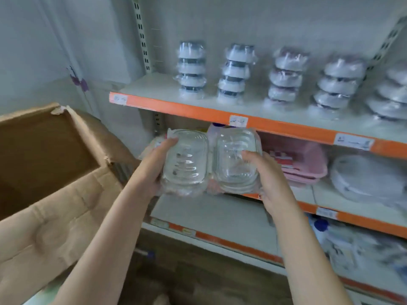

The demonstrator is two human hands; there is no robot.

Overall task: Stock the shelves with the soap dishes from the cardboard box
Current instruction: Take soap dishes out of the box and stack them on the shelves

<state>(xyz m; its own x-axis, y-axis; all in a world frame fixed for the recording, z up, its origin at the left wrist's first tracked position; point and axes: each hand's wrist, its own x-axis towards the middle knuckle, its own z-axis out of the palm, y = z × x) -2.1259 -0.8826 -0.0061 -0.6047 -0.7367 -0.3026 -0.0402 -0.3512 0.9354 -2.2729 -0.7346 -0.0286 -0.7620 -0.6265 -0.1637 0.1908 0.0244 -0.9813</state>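
Note:
I hold two clear plastic soap dishes side by side in front of the middle shelf. My left hand grips the left soap dish by its left edge. My right hand grips the right soap dish, thumb on its top face. Both dishes are wrapped in thin film and stand tilted toward me. The open cardboard box is at the left, its inside dark; I cannot see what it holds.
The top shelf with an orange edge carries several stacks of wrapped round dishes. On the middle shelf lie pink trays and white plates. The bottom shelf holds wrapped goods at the right.

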